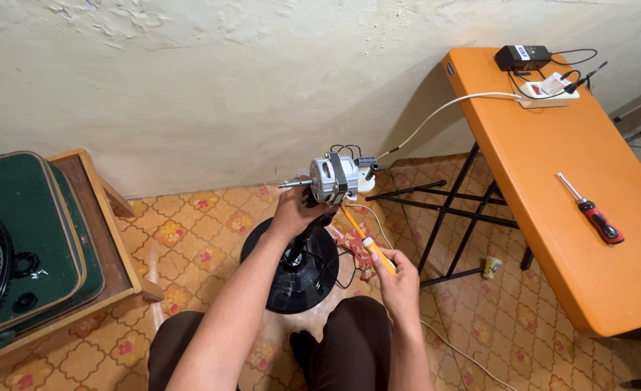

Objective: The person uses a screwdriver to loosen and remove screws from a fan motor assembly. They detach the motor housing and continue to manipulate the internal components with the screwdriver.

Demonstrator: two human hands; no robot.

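The orange folding surface (pixel 552 188) stands at the right side. It carries a red-handled screwdriver (pixel 592 211), a white power strip (pixel 546 93) and a black adapter box (pixel 523 56). At the left a wooden stand (pixel 110 239) holds green cases (pixel 31 232). The floor is covered with patterned tiles (pixel 190 239).

In the middle, between the knees of the person, is the round black base (pixel 299 271) of a standing fan. On top of its pole sits the bare fan motor (pixel 333 178), silver, with the shaft pointing to the left and wires at its back.

The left hand (pixel 295 211) grips the pole just under the motor. Its fingers are closed around the neck and hold the motor steady.

The right hand (pixel 400 279) holds an orange screwdriver (pixel 362 240). The fingers are pressed around the handle, and the tip reaches up to the lower back side of the motor.

As I judge it, the step in hand is the work on a screw at the motor mount. I cannot tell whether the tip already sits in a screw head. The next move seems to need a straight blade, firm pressure and a steady left grip, so that the tip does not slip toward the wires.
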